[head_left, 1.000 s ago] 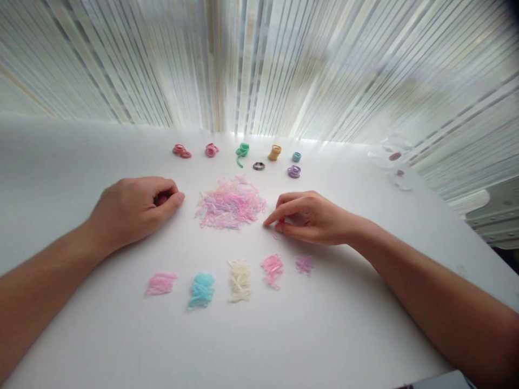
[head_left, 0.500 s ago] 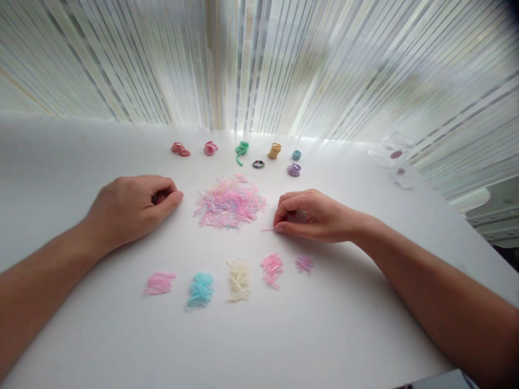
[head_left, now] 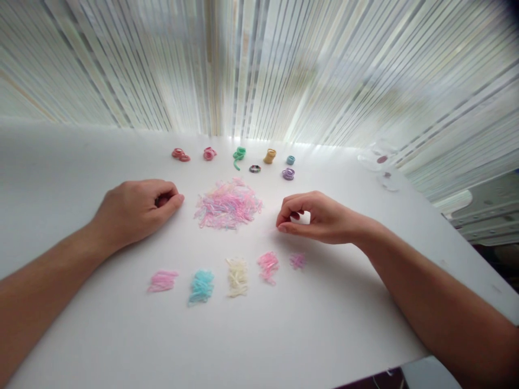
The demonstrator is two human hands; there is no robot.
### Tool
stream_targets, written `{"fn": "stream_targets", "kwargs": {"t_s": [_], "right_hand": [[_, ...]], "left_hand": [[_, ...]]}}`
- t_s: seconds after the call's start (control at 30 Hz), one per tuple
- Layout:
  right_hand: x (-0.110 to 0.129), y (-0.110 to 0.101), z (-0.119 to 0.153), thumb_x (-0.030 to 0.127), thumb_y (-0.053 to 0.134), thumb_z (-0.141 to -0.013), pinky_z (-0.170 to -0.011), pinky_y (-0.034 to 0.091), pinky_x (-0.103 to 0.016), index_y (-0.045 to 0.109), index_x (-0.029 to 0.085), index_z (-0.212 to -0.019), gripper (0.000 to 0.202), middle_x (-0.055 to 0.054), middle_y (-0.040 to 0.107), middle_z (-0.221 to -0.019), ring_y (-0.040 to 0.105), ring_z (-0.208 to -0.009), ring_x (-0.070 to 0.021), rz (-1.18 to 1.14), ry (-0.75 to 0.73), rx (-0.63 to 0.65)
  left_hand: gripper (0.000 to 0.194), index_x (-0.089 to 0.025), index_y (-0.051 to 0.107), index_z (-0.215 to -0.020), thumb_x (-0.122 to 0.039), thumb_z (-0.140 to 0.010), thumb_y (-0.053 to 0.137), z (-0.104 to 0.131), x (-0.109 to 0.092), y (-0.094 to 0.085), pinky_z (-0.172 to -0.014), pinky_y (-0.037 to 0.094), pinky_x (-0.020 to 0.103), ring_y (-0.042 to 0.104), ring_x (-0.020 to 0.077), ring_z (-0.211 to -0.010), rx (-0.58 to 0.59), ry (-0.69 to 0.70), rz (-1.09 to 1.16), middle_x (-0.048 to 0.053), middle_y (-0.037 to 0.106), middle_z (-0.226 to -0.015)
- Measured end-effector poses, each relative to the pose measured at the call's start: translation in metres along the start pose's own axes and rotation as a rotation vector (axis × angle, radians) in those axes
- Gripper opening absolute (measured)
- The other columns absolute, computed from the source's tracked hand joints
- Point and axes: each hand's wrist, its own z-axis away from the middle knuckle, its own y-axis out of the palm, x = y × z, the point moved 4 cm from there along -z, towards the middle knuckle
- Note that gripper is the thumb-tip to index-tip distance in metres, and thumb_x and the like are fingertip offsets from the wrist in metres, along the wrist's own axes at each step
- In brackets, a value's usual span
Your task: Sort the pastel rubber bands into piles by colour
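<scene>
A mixed heap of small rubber bands (head_left: 229, 204), mostly pink and pastel, lies between my hands on the white table. Left of it my left hand (head_left: 140, 208) rests in a loose fist, thumb against the curled index finger, with nothing showing in it. My right hand (head_left: 310, 216) is at the heap's right side, thumb and index finger pinched; a faint pink rubber band (head_left: 274, 231) shows at the fingertips. Nearer me are sorted piles: light pink (head_left: 162, 281), blue (head_left: 201, 286), cream (head_left: 237, 277), brighter pink (head_left: 268, 267) and a small purple one (head_left: 297, 261).
Along the back sit coiled bands: red (head_left: 180, 155), pink (head_left: 210, 154), green (head_left: 239, 154), yellow (head_left: 270, 156), blue (head_left: 290, 160) and purple (head_left: 288, 174), plus a dark ring (head_left: 255, 169). Clear plastic pieces (head_left: 379, 156) stand at the right rear, before a striped curtain (head_left: 227, 65).
The view has shifted slightly. My right hand stays pinched beside the heap, its finger loop a little wider; the pink band at its fingertips shows less clearly. My left hand has hardly moved.
</scene>
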Motion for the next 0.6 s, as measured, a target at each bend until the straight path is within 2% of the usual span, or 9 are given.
{"fn": "stream_targets", "kwargs": {"t_s": [0.17, 0.33, 0.47, 0.6], "right_hand": [[0.013, -0.017, 0.01, 0.029, 0.073, -0.092, -0.067, 0.048, -0.03, 0.077, 0.02, -0.084, 0.013, -0.004, 0.074, -0.079, 0.058, -0.071, -0.0155, 0.061, 0.011, -0.068], [0.013, -0.028, 0.04, 0.039, 0.074, -0.097, -0.064, 0.048, -0.035, 0.076, 0.024, -0.082, 0.022, -0.006, 0.073, -0.078, 0.059, -0.07, -0.019, 0.14, 0.012, -0.175], [-0.008, -0.018, 0.061, 0.045, 0.073, -0.098, -0.062, 0.049, -0.037, 0.077, 0.027, -0.087, 0.021, -0.006, 0.074, -0.081, 0.061, -0.069, -0.0206, 0.102, 0.058, -0.238], [-0.019, -0.009, 0.067, 0.045, 0.074, -0.097, -0.059, 0.049, -0.036, 0.078, 0.027, -0.085, 0.022, -0.006, 0.072, -0.079, 0.059, -0.066, -0.0192, 0.072, 0.092, -0.213]], "left_hand": [[0.038, -0.023, 0.065, -0.081, -0.055, -0.092, 0.046, -0.001, -0.001, -0.001, -0.067, 0.033, 0.032, 0.056, 0.0198, -0.073, -0.006, -0.001, 0.007, 0.003, 0.07, -0.08], [0.036, -0.022, 0.065, -0.08, -0.05, -0.092, 0.045, 0.002, -0.007, -0.001, -0.068, 0.033, 0.031, 0.059, 0.0194, -0.076, -0.023, 0.017, 0.023, 0.004, 0.071, -0.082], [0.035, -0.022, 0.066, -0.079, -0.048, -0.091, 0.046, 0.004, -0.009, -0.001, -0.067, 0.033, 0.032, 0.059, 0.0192, -0.076, -0.021, 0.027, 0.036, 0.004, 0.072, -0.082], [0.035, -0.022, 0.066, -0.08, -0.048, -0.092, 0.047, 0.004, -0.008, -0.001, -0.067, 0.034, 0.032, 0.058, 0.0187, -0.074, -0.029, 0.019, 0.032, 0.003, 0.07, -0.08]]}}
